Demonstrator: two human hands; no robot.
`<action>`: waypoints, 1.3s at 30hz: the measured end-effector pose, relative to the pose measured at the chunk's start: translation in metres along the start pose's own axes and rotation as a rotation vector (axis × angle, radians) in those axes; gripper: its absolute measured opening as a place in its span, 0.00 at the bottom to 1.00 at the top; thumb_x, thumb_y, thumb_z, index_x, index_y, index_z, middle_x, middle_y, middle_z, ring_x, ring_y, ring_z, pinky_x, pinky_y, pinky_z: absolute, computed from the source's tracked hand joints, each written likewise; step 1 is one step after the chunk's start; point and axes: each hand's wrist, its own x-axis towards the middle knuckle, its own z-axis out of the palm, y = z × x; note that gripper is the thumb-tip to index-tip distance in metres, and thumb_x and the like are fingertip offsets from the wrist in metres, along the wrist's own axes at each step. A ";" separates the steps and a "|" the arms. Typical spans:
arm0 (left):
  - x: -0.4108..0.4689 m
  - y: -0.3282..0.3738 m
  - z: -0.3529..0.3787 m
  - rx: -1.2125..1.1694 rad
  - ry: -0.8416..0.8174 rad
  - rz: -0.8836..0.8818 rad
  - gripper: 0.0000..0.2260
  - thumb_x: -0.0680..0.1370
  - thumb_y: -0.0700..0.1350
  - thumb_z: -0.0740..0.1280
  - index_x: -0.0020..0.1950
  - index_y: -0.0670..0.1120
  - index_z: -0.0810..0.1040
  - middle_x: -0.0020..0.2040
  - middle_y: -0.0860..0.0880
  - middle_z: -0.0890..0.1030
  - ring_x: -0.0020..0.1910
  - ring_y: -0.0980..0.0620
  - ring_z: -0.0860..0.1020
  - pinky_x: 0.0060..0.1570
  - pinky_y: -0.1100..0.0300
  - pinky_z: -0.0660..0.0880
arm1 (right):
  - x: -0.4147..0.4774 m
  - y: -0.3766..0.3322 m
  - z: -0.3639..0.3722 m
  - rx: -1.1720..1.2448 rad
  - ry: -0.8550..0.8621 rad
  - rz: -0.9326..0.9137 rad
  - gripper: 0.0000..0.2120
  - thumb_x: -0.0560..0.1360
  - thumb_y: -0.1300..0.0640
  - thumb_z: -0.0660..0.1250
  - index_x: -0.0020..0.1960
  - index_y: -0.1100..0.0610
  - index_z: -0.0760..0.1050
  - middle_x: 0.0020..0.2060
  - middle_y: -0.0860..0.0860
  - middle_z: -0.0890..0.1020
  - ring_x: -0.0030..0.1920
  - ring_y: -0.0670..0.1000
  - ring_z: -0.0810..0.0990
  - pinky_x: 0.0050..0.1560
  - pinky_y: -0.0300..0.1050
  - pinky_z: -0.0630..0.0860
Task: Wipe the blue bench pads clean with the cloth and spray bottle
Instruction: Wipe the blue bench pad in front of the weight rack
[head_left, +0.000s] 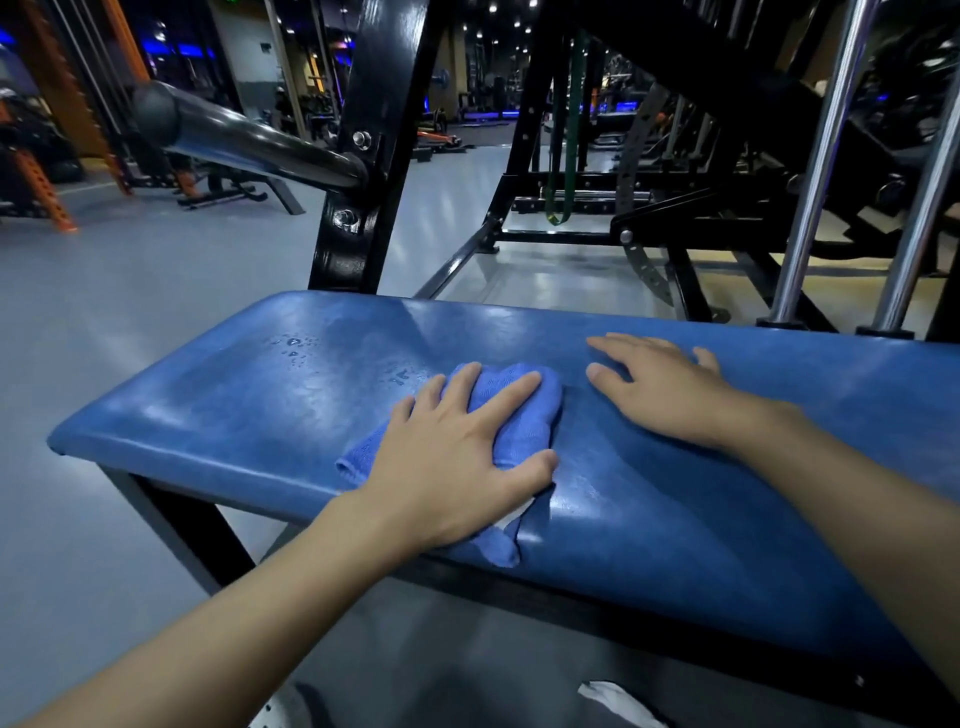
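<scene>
On the near half of the blue bench pad (675, 519), the left hand (457, 462) pressed a folded blue cloth (511, 415) flat, fingers straight and spread. Beside it, the right hand (660, 387) rested palm-down, fingers relaxed. Farther left, water droplets (296, 345) beaded; beyond stood a black machine frame (363, 171).

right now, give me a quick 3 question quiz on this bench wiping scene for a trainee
1. True or false: the left hand presses flat on the blue cloth.
2. The right hand: A grips a spray bottle; B rests flat on the bench pad; C hangs off the pad's edge.
3. Fill in: the cluster of droplets lies on the pad to the person's ____ of the cloth.

Key: 1 true; 2 B; 3 left.
</scene>
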 end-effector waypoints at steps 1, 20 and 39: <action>0.007 -0.001 0.002 0.003 0.004 0.006 0.37 0.66 0.74 0.45 0.76 0.70 0.51 0.77 0.52 0.58 0.75 0.46 0.59 0.73 0.46 0.58 | 0.000 -0.003 0.002 0.023 -0.013 -0.001 0.25 0.82 0.38 0.49 0.78 0.40 0.56 0.79 0.41 0.56 0.79 0.49 0.51 0.75 0.67 0.44; 0.200 -0.035 0.029 -0.042 -0.099 -0.013 0.30 0.76 0.69 0.54 0.77 0.67 0.52 0.76 0.48 0.62 0.72 0.39 0.65 0.71 0.42 0.61 | -0.003 -0.007 0.023 -0.023 -0.005 0.013 0.26 0.80 0.35 0.46 0.77 0.35 0.54 0.79 0.38 0.50 0.79 0.45 0.45 0.76 0.62 0.40; 0.000 -0.036 0.000 0.000 0.017 0.116 0.36 0.69 0.71 0.44 0.78 0.67 0.54 0.77 0.49 0.61 0.74 0.44 0.61 0.74 0.50 0.57 | 0.003 -0.033 0.016 -0.008 0.018 0.008 0.25 0.81 0.39 0.52 0.77 0.39 0.57 0.79 0.41 0.55 0.79 0.48 0.49 0.75 0.66 0.41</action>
